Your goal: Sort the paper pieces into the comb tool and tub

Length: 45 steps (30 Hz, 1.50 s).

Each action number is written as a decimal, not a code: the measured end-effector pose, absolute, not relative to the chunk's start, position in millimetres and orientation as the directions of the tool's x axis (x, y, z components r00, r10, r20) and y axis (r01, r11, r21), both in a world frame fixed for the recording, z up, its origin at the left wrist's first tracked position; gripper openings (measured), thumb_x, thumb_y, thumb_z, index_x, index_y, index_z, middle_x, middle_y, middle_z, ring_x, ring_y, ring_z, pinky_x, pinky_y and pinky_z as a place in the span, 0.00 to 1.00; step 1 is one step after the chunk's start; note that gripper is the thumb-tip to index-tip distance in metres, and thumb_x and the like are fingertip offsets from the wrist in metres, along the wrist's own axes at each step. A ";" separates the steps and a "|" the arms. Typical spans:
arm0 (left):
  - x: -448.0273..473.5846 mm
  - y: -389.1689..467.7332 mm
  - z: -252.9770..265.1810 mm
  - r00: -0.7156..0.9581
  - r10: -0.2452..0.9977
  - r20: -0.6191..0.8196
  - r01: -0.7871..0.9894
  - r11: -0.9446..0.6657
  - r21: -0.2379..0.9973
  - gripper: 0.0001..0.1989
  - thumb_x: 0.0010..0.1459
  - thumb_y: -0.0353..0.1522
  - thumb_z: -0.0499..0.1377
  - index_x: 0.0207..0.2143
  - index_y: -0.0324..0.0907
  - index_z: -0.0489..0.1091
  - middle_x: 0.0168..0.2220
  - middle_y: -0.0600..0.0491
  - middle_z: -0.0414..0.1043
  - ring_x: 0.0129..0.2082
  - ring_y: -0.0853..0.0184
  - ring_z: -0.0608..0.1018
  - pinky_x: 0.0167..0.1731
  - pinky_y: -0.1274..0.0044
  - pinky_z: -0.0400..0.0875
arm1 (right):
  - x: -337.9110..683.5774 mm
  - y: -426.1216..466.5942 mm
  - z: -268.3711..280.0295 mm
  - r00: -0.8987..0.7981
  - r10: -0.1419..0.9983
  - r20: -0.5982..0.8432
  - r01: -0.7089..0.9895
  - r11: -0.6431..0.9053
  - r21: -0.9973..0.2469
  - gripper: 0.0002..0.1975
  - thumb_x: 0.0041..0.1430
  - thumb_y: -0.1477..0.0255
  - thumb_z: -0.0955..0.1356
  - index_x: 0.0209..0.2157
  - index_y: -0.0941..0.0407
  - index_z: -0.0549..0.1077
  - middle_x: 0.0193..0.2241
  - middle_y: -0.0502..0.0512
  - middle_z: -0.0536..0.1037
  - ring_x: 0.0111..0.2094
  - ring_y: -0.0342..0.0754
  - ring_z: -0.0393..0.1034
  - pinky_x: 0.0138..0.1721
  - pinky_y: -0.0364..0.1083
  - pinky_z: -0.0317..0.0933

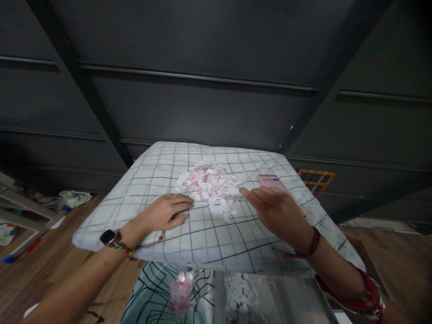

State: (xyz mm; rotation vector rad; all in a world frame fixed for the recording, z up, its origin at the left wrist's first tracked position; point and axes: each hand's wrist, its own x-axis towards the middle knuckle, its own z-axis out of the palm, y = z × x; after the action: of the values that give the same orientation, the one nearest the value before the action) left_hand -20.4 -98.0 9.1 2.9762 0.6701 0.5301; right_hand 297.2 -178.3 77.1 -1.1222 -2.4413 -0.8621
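A loose heap of white and pink paper scraps (209, 182) lies on a white cushion-like surface with a black grid pattern (148, 180). My left hand (165, 211) rests on the cloth at the heap's near left, fingers stretched out and nothing in them. At the heap's right edge is my right hand (275, 209), its fingers curled and one fingertip at the white scraps. Whether a scrap is pinched there is hidden. A phone with a lit screen (272, 181) lies just behind the right hand, which partly covers it.
Below the near edge, pink and white scraps (181, 290) lie on a teal and white line-patterned cloth (148, 288). Beside them, a grey see-through bin (283, 292) contains white scraps (240, 290). Dark panels (202, 108) stand behind. A pale frame (30, 207) is at left.
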 end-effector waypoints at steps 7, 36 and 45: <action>-19.8 -98.5 10.6 0.846 0.424 0.323 0.416 -0.904 0.098 0.16 0.63 0.34 0.51 0.48 0.41 0.72 0.49 0.47 0.77 0.48 0.63 0.78 0.47 0.68 0.75 | 297.3 -174.3 78.3 -0.627 0.601 0.495 0.779 0.488 0.395 0.18 0.56 0.87 0.59 0.43 0.60 0.74 0.23 0.50 0.72 0.25 0.44 0.61 0.28 0.45 0.53; -18.5 -98.8 10.3 0.842 0.404 0.359 0.408 -0.911 0.068 0.15 0.63 0.34 0.51 0.47 0.41 0.72 0.47 0.48 0.77 0.46 0.65 0.78 0.47 0.70 0.75 | 294.0 -184.3 79.9 -0.664 0.547 0.509 0.738 0.589 0.330 0.20 0.56 0.88 0.59 0.44 0.59 0.72 0.25 0.49 0.74 0.26 0.43 0.64 0.30 0.44 0.56; -18.1 -98.6 10.8 0.840 0.397 0.370 0.406 -0.912 0.056 0.14 0.63 0.33 0.51 0.45 0.40 0.73 0.46 0.47 0.78 0.45 0.64 0.79 0.46 0.70 0.76 | 293.0 -187.0 83.5 -0.674 0.529 0.516 0.725 0.605 0.328 0.19 0.55 0.89 0.59 0.42 0.60 0.72 0.25 0.50 0.75 0.27 0.44 0.65 0.30 0.45 0.57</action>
State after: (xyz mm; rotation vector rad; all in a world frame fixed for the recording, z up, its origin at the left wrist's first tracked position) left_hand -18.1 -98.6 10.8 3.0369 0.6631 0.6023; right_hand 293.0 -187.0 83.5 -1.0076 -2.4670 -0.7423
